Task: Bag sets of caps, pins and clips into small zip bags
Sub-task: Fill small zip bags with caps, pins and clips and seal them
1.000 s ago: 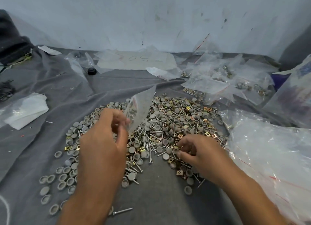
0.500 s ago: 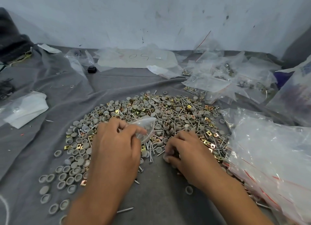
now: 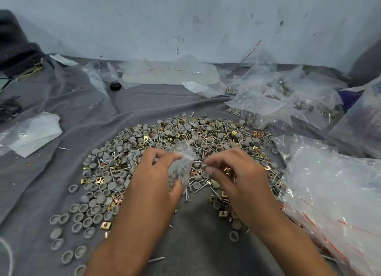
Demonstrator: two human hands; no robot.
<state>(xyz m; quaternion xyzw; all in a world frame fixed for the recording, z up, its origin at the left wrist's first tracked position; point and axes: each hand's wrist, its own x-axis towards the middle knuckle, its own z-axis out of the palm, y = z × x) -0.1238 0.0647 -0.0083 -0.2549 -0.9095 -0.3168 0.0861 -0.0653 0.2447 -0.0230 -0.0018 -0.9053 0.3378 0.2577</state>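
At frame centre, the left hand (image 3: 152, 185) pinches a small clear zip bag (image 3: 181, 164) holding pins. Just right of it, the right hand (image 3: 237, 178) has its fingers curled; its contents cannot be determined. Beneath both lies a heap of grey caps, pins and brass clips (image 3: 206, 135) on grey cloth (image 3: 72, 115). A stack of empty bags (image 3: 334, 189) occupies the right of the frame.

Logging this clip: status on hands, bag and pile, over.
Left hand grips small zip bag, parts inside. Right hand pinches pieces beside bag mouth. Loose pile of caps, pins, clips underneath; nothing blocking.
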